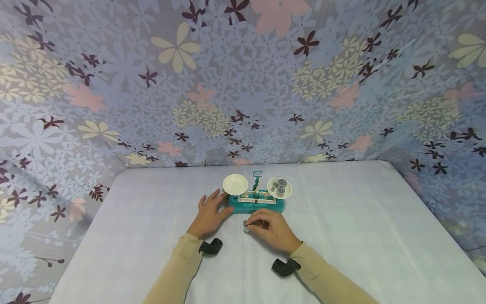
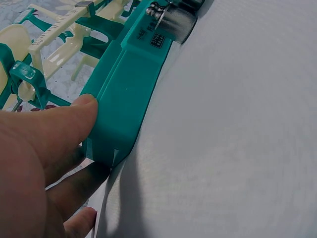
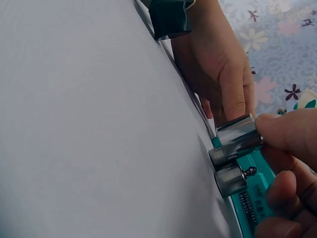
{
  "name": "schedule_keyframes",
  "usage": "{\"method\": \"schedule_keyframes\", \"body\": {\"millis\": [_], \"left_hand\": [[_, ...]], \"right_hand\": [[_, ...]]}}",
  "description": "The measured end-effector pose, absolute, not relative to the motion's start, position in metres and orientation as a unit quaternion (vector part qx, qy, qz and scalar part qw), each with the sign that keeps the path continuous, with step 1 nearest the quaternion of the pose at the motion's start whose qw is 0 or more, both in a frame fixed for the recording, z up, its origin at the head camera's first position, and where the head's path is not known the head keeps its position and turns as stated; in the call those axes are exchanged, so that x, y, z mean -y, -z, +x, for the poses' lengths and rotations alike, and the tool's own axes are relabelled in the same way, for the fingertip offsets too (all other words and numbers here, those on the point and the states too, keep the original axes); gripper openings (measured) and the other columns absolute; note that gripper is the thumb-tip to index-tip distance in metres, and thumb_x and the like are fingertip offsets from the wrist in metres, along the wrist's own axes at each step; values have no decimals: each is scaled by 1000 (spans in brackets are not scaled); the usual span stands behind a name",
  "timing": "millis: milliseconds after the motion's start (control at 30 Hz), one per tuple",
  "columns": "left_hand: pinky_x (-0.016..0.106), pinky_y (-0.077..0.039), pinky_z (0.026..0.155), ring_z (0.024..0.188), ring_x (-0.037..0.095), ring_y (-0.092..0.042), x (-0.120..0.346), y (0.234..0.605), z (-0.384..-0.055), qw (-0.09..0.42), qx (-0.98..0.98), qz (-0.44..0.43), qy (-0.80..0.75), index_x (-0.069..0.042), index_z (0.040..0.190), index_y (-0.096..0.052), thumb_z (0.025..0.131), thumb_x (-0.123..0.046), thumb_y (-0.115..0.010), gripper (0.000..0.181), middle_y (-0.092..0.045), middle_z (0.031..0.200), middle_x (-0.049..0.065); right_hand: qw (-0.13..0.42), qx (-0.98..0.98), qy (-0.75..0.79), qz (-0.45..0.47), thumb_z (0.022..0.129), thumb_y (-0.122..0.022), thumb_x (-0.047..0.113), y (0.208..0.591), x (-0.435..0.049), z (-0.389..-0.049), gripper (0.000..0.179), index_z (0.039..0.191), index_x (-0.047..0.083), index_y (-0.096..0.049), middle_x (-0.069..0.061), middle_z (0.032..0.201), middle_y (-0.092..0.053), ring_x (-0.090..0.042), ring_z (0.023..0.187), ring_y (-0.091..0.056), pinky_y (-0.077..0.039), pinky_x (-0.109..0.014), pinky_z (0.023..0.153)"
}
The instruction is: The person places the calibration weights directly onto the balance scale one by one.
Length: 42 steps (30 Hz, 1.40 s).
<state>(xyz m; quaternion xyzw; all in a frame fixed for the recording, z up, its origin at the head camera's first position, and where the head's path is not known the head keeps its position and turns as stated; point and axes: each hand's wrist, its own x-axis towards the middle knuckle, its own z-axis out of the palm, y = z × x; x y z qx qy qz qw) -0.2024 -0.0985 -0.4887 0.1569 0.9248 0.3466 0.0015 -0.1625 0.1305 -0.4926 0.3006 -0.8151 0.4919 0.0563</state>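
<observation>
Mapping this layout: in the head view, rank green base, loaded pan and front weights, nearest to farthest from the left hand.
1. Green base: touching the left hand.
2. Front weights: before the base.
3. Loaded pan: right side.

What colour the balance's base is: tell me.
Teal green; the base shows best in the left wrist view.

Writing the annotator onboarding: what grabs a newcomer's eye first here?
Probably the floral backdrop, filling the head view's upper half. Next, the teal student balance on the white-covered table, with metal weights in its right pan. In front of it, the right hand pinches another metal weight; the left hand touches the balance's left end.
</observation>
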Motion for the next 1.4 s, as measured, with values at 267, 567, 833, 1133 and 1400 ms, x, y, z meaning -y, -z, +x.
{"method": "schedule_keyframes", "body": {"millis": [267,567,833,1133,1400], "left_hand": [[53,0,110,138,26,-22,98,489,-203,5,-925,158,-344,-11,138,-44,90,-41,-57,59,-43,142,7],[54,0,110,138,27,-23,98,488,-202,7,-923,156,-350,-10,138,-44,90,-39,-58,58,-43,142,8],[54,0,109,138,27,-23,99,488,-202,4,-923,156,-351,-10,138,-45,89,-40,-58,58,-43,141,8],[53,0,110,138,26,-23,99,488,-202,8,-925,153,-347,-11,138,-45,90,-42,-57,58,-43,142,7],[54,0,110,138,27,-24,99,488,-202,2,-924,156,-348,-10,138,-45,89,-41,-58,59,-43,141,8]], "right_hand": [[72,810,-498,302,84,-69,21,489,-130,-162,8,92,19,-71,9,90,-62,-7,65,-49,-42,-21,52],[107,804,-500,305,82,-71,18,477,-128,-159,9,91,21,-70,8,89,-62,-9,64,-49,-42,-20,50],[125,801,-498,310,85,-68,18,468,-127,-160,7,92,20,-70,8,87,-62,-7,66,-50,-44,-21,50],[154,801,-496,298,83,-69,13,452,-124,-157,9,90,18,-71,7,87,-62,-6,66,-48,-42,-21,50],[166,794,-503,297,80,-69,-1,415,-116,-144,11,89,6,-70,-7,91,-64,-12,64,-50,-42,-25,48]]}}
